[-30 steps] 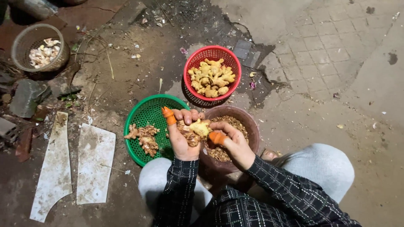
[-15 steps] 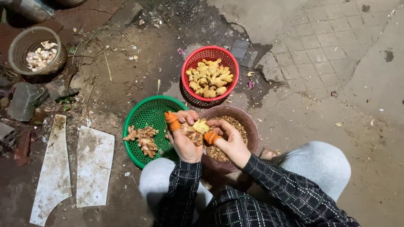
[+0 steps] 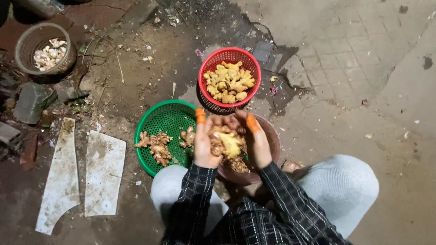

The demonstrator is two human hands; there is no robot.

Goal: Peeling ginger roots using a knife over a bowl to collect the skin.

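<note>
Both hands hold one knobbly piece of ginger root [image 3: 225, 143] above a brown bowl [image 3: 271, 136] between my knees. My left hand [image 3: 203, 144] cups it from the left, with an orange cover on the thumb. My right hand [image 3: 257, 140] grips it from the right, also with an orange thumb cover. Part of the root shows pale yellow, peeled flesh. The bowl under the hands holds brownish scraps, mostly hidden.
A green basket [image 3: 160, 119] with a few unpeeled ginger pieces lies left of the hands. A red basket [image 3: 230, 53] of pale ginger pieces stands beyond them. A brown basket [image 3: 32, 41] sits far left. Two flat white slabs [image 3: 104, 172] and stones lie on muddy ground.
The hands have shifted slightly left and spread around the root; the right thumb has lifted from the root's lower side to its upper right.
</note>
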